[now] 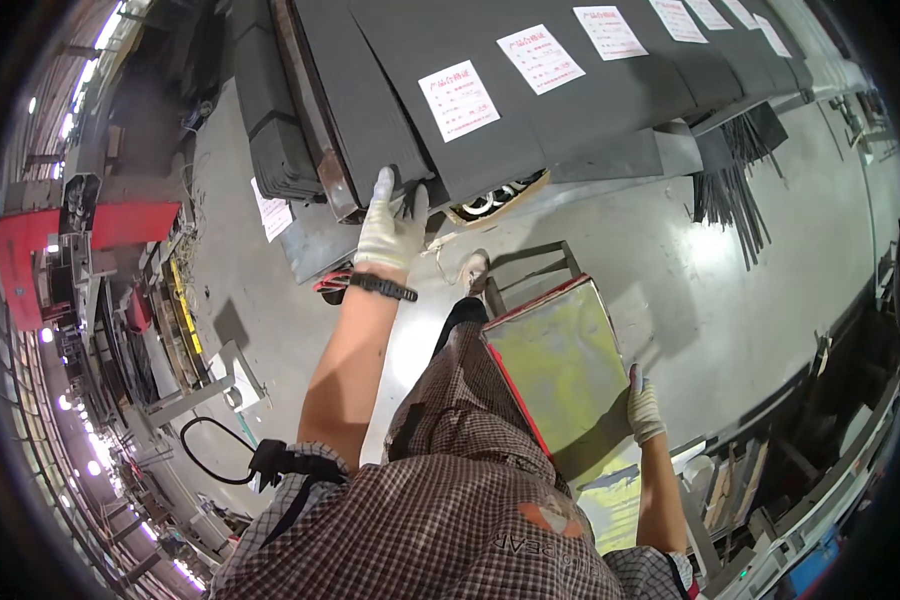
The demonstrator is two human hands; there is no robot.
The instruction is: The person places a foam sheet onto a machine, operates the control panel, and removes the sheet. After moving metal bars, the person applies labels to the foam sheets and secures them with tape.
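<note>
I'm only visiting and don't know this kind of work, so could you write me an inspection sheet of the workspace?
Surface: grey floor; the sheets' support is mostly hidden.
Job's things: dark sheets, white labels on top; yellow-green panel, red along one edge.
Clutter: bunched dark strips; white rings below the sheets' edge.
Hands: gloved left hand at the sheets' edge; gloved right hand at the panel's edge; grip unclear.
Cables: black loop near left sleeve, possibly a cable.
Surroundings: red structure at left.

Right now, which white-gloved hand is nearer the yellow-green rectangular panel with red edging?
Right. The right hand is at the panel's right edge; the left hand is farther up-left, at stacked dark grey sheets.
</note>
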